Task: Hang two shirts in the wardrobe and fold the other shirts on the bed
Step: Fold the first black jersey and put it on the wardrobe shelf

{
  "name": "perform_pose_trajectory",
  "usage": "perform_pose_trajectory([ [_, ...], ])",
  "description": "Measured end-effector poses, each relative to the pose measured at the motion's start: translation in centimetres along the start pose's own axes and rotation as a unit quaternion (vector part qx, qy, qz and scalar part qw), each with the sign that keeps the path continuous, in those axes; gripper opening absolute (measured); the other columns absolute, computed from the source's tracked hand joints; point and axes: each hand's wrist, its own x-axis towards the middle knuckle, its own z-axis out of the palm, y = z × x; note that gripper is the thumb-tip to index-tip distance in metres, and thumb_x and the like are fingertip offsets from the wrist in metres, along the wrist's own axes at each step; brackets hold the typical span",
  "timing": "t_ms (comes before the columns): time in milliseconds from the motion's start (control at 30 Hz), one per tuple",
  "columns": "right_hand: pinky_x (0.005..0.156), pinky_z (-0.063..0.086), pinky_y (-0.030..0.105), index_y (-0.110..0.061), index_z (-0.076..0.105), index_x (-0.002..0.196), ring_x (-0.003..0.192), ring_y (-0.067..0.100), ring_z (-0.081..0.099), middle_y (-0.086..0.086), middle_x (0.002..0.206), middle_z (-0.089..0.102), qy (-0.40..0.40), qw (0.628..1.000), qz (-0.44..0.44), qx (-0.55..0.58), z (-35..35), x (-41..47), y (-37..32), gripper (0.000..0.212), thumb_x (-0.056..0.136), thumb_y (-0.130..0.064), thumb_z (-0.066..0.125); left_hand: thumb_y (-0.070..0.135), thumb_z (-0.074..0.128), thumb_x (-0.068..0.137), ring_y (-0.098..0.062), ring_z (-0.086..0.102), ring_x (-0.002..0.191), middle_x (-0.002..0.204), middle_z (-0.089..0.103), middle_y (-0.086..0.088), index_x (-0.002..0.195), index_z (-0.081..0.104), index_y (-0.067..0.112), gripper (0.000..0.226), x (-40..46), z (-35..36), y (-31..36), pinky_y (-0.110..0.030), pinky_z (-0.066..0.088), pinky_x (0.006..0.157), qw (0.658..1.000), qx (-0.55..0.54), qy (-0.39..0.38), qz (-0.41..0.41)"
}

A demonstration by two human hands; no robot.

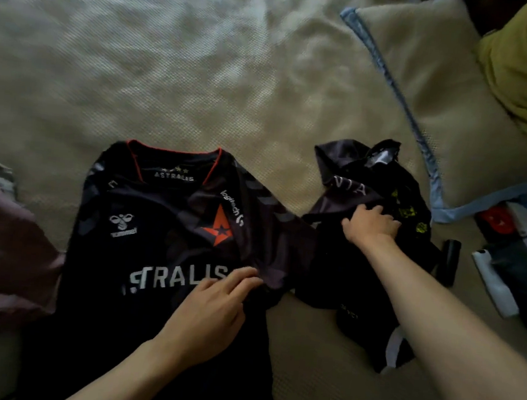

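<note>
A dark jersey [159,223] with a red collar lies face up near the front edge of the bed [140,64]. The left hand [212,309] rests on its front, fingers [243,280] relaxed and flat at the sleeve. Beside it, the right hand [369,225] grips a crumpled black shirt [367,182], just short of a pillow [437,103].

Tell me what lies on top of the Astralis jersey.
The left hand rests on the Astralis jersey, fingers on its folded-in sleeve. Whatever is beneath the jersey is covered.
</note>
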Motion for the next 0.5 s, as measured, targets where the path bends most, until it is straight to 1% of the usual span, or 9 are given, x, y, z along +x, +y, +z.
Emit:
perform_pose_trajectory([
  [67, 0.099, 0.044, 0.047, -0.008, 0.052, 0.133, 0.122, 0.039, 0.053, 0.019, 0.136, 0.054, 0.133, 0.985, -0.106, 0.0, 0.1, -3.2, -3.0, 0.051, 0.096, -0.042, 0.046, 0.027, 0.04, 0.079, -0.014, 0.059, 0.122, 0.152, 0.044, 0.006, 0.142, 0.048, 0.024, 0.063, -1.2, -2.1, -3.0, -0.034, 0.05, 0.089, 0.995, 0.04, 0.04, -0.084],
  [100, 0.095, 0.047, 0.044, -0.009, 0.054, 0.126, 0.117, 0.037, 0.057, 0.017, 0.129, 0.06, 0.165, 0.971, -0.166, 0.038, 0.4, -4.9, -4.6, 0.048, 0.094, -0.043, 0.049, 0.029, 0.043, 0.075, -0.021, 0.061, 0.119, 0.149, 0.048, 0.0, 0.139, 0.051, 0.02, 0.065, -1.8, -3.2, -5.0, -0.038, 0.052, 0.087, 0.986, 0.055, 0.06, -0.148],
  [167, 0.093, 0.05, 0.041, -0.014, 0.051, 0.129, 0.115, 0.034, 0.06, 0.012, 0.126, 0.063, 0.091, 0.952, -0.25, 0.154, 1.1, -7.7, -7.7, 0.058, 0.088, -0.054, 0.059, 0.025, 0.059, 0.072, -0.038, 0.06, 0.114, 0.144, 0.05, -0.015, 0.137, 0.053, 0.01, 0.067, -3.3, -5.8, -9.4, -0.046, 0.053, 0.087, 0.955, 0.076, 0.077, -0.277],
  [233, 0.098, 0.048, 0.038, -0.016, 0.037, 0.142, 0.121, 0.031, 0.059, 0.011, 0.131, 0.061, -0.054, 0.939, -0.252, 0.226, 1.5, -9.5, -10.2, 0.088, 0.075, -0.062, 0.072, 0.021, 0.07, 0.075, -0.044, 0.052, 0.123, 0.148, 0.041, -0.022, 0.144, 0.043, 0.004, 0.076, -4.9, -8.1, -13.5, -0.051, 0.049, 0.094, 0.923, 0.068, 0.064, -0.373],
  [267, 0.101, 0.047, 0.037, -0.015, 0.031, 0.145, 0.124, 0.031, 0.058, 0.012, 0.135, 0.059, -0.091, 0.937, -0.242, 0.236, 1.6, -9.8, -11.1, 0.101, 0.069, -0.062, 0.078, 0.022, 0.071, 0.079, -0.043, 0.046, 0.129, 0.151, 0.035, -0.021, 0.148, 0.035, 0.003, 0.08, -5.5, -9.0, -15.0, -0.05, 0.045, 0.1, 0.911, 0.038, 0.059, -0.406],
  [300, 0.101, 0.046, 0.036, -0.014, 0.029, 0.146, 0.125, 0.031, 0.056, 0.013, 0.137, 0.058, -0.102, 0.937, -0.232, 0.241, 1.8, -9.6, -11.7, 0.105, 0.066, -0.059, 0.081, 0.024, 0.071, 0.082, -0.041, 0.041, 0.135, 0.152, 0.032, -0.02, 0.15, 0.028, 0.003, 0.083, -5.8, -9.6, -16.5, -0.047, 0.041, 0.106, 0.898, -0.017, 0.065, -0.434],
  [367, 0.097, 0.046, 0.035, -0.012, 0.038, 0.139, 0.123, 0.032, 0.057, 0.013, 0.134, 0.058, -0.074, 0.946, -0.209, 0.236, 1.8, -8.9, -12.4, 0.094, 0.067, -0.052, 0.083, 0.024, 0.076, 0.083, -0.035, 0.043, 0.135, 0.148, 0.038, -0.02, 0.149, 0.029, 0.003, 0.083, -5.8, -10.3, -18.8, -0.038, 0.039, 0.107, 0.87, -0.139, 0.079, -0.467],
  [433, 0.097, 0.046, 0.038, -0.012, 0.045, 0.129, 0.123, 0.033, 0.054, 0.015, 0.132, 0.055, 0.001, 0.97, -0.178, 0.168, 1.1, -8.7, -12.9, 0.08, 0.069, -0.052, 0.081, 0.017, 0.078, 0.083, -0.029, 0.061, 0.111, 0.124, 0.061, -0.019, 0.127, 0.051, 0.004, 0.053, -5.2, -10.5, -20.4, -0.027, 0.05, 0.086, 0.853, -0.247, 0.084, -0.452],
  [500, 0.1, 0.045, 0.044, -0.009, 0.041, 0.131, 0.126, 0.035, 0.049, 0.017, 0.135, 0.048, 0.091, 0.982, -0.157, 0.052, 0.3, -9.6, -14.0, 0.079, 0.074, -0.047, 0.079, 0.011, 0.071, 0.09, -0.022, 0.065, 0.082, 0.106, 0.071, -0.021, 0.106, 0.064, 0.003, 0.019, -4.9, -11.0, -20.9, -0.02, 0.05, 0.061, 0.824, -0.356, 0.062, -0.437],
])
